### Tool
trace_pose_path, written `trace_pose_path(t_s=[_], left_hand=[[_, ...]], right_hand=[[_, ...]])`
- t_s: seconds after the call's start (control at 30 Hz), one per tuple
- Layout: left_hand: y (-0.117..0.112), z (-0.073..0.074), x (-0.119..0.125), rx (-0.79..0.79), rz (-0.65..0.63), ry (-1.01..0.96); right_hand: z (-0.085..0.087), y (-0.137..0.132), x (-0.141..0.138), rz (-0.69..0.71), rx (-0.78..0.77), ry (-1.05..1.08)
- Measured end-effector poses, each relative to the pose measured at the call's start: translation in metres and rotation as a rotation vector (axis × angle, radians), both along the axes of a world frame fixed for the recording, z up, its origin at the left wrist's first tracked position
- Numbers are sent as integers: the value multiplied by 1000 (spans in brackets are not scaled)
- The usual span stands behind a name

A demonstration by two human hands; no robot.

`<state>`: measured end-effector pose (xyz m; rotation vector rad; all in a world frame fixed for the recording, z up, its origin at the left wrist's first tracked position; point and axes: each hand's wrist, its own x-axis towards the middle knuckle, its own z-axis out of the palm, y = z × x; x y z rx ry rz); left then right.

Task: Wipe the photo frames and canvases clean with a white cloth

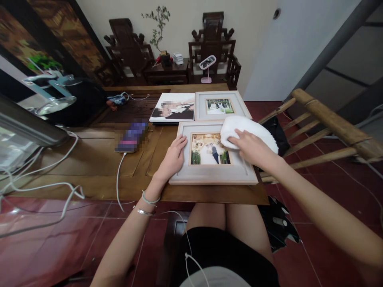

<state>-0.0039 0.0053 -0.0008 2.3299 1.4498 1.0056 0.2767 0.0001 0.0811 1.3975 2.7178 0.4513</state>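
A pale framed photo (209,175) lies flat at the near edge of the low wooden table (98,159). My left hand (173,157) rests flat on the frame's left border, fingers stretched out. My right hand (251,147) presses down on a white cloth (248,129) that lies over the frame's upper right corner, fingers laid on top of it. A second framed photo (220,105) and a frameless photo print (173,107) lie just behind.
A phone (131,137) on a white cable (118,175) lies left of the frames. More cables (36,175) trail at far left. A wooden chair back (329,123) stands at the right. Dark carved chairs (212,48) and a small mirror (207,63) stand behind the table.
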Motion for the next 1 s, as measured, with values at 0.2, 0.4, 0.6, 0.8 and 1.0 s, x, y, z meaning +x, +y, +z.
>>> trace_pose_path(t_s=[0.2,0.4,0.6,0.8,1.0], left_hand=[[0,-4,0,28,11,-34],[1,-5,1,28,19,-37],[1,-6,1,31,18,-46],[0,-4,1,24,13,-29],[0,-4,1,8,19,-22]], right_hand=[[5,-25,-4,50,-54,-1],[18,-92,11,55,-255,69],[24,-92,-18,133,-322,134],[15,-73,-58,267,-401,231],[35,-24,-15,80,-140,280]])
